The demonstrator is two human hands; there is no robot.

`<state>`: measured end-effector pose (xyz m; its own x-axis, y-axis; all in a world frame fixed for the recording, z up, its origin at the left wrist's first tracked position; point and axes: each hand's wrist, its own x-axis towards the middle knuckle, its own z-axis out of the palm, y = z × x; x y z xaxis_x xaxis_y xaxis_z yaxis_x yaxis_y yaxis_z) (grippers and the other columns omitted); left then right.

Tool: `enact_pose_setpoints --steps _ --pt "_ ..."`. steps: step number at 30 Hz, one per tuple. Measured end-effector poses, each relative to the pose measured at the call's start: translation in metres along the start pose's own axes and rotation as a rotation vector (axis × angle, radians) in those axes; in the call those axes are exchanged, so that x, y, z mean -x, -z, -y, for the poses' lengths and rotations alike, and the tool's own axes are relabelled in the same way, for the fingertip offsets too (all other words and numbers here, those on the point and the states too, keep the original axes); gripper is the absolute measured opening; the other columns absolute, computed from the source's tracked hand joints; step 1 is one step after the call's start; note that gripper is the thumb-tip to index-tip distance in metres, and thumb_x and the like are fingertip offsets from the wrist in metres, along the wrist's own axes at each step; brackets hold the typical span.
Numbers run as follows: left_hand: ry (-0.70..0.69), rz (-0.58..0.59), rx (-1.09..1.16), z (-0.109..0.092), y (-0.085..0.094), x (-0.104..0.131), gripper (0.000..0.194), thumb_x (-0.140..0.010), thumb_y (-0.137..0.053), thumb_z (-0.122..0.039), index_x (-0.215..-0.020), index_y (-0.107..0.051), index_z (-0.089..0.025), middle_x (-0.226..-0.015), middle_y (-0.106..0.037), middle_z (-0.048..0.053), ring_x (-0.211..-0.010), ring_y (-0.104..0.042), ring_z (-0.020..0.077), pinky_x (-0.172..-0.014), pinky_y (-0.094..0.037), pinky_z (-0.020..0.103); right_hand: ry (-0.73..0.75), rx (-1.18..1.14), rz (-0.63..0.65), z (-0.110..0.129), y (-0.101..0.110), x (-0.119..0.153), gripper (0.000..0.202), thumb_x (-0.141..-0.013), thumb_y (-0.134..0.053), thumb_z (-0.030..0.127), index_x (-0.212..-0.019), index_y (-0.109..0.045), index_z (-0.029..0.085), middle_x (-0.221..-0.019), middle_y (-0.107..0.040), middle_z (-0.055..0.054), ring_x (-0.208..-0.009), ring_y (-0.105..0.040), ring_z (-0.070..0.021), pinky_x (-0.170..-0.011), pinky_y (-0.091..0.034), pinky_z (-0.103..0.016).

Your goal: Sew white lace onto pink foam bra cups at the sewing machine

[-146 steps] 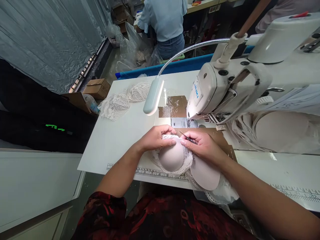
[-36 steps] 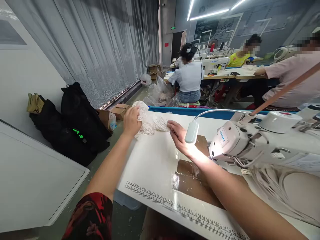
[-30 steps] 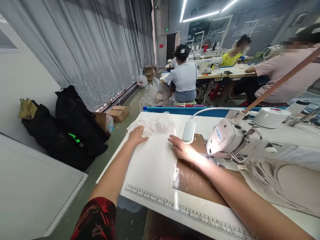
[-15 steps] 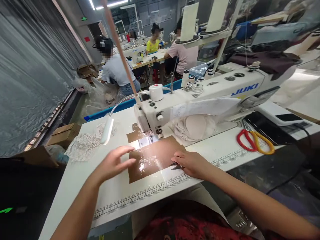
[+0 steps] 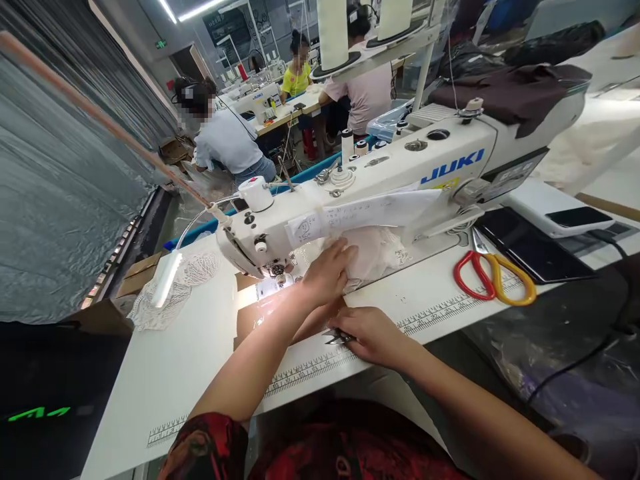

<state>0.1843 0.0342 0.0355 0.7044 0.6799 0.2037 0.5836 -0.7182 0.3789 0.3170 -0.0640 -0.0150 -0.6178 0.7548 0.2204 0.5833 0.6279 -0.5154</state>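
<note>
My left hand (image 5: 327,270) reaches across under the arm of the white sewing machine (image 5: 380,177). Its fingers are bent and closed at the near side of a pile of white cups and lace fabric (image 5: 373,257); the fingertips are partly hidden. Small dark thread snips (image 5: 340,338) stick out of my right hand (image 5: 373,333), which is closed around them at the table's front edge. Brown tape-like sheeting (image 5: 250,321) covers the table by the needle area, partly behind my left forearm. The machine's needle area is lit.
Red and yellow-handled scissors (image 5: 493,279) lie to the right beside a black phone-like slab (image 5: 535,247). White lace (image 5: 163,300) lies at the left under a small lamp (image 5: 167,277). A printed ruler (image 5: 310,373) runs along the front edge. Other people (image 5: 230,143) sit beyond.
My left hand has moved right and forward, from open over the brown sheeting to the white pile. My right hand still holds the snips. The camera view has shifted a little.
</note>
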Motion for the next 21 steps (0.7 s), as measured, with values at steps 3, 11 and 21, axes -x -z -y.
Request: enact_pose_setpoints --steps 3,11,21 --pt "-0.023 0.118 -0.068 -0.002 0.006 -0.007 0.064 -0.075 -0.051 -0.008 -0.138 -0.041 -0.017 -0.151 -0.03 0.014 -0.138 -0.033 0.0306 -0.106 -0.041 0.046 0.007 -0.017 0.0 0.001 0.002 0.0 0.032 -0.078 -0.057 0.015 -0.109 -0.066 0.018 -0.099 -0.071 -0.007 -0.088 -0.066 -0.0216 -0.072 -0.047 -0.03" --pt "-0.002 0.149 0.018 -0.006 0.011 -0.021 0.051 -0.086 -0.056 -0.039 -0.134 -0.047 -0.023 -0.142 -0.046 0.009 -0.128 -0.045 0.0292 -0.102 -0.042 0.044 0.03 0.009 0.002 0.002 0.006 0.0 0.023 -0.085 -0.051 0.018 -0.104 -0.065 0.018 -0.095 -0.07 -0.007 -0.085 -0.065 -0.021 -0.07 -0.044 -0.029" --pt "0.051 -0.019 0.399 0.007 0.006 -0.021 0.019 -0.089 -0.051 -0.027 -0.09 -0.067 -0.018 -0.113 -0.065 0.007 -0.104 -0.061 0.0215 -0.089 -0.048 0.032 0.007 0.11 -0.025 0.009 0.004 0.0 0.044 -0.09 -0.051 0.048 -0.12 -0.056 0.017 -0.101 -0.068 -0.009 -0.086 -0.065 -0.0236 -0.065 -0.045 -0.031"
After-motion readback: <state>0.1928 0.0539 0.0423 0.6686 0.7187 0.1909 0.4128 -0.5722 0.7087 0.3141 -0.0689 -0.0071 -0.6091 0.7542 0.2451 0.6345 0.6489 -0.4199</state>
